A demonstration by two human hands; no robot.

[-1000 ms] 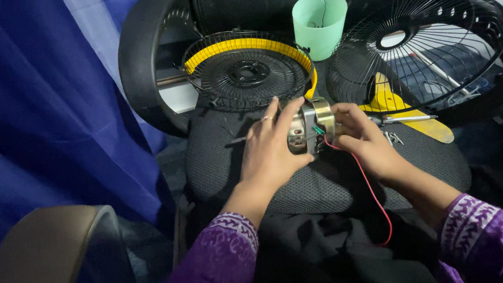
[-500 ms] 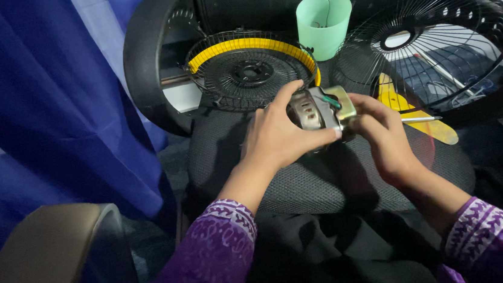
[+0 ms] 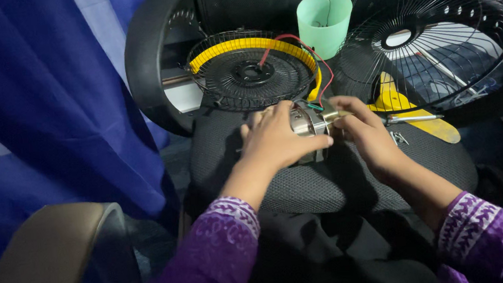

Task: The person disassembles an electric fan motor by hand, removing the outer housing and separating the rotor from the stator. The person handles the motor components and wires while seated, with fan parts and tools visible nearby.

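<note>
Centre of frame: left hand point(image 3: 278, 139) and right hand point(image 3: 367, 132), fingers clamped on a small metal motor point(image 3: 309, 124) over the black seat point(image 3: 327, 177); its red wire point(image 3: 317, 63), running to the yellow-rimmed fan guard point(image 3: 251, 68), may snag or tear if twisted

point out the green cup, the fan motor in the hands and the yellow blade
green cup point(image 3: 325, 23), head view, on its outer front wall
fan motor point(image 3: 306, 123), head view, on the metal casing showing between the two hands
yellow blade point(image 3: 422, 119), head view, on the flat part under the right-hand grille
</note>
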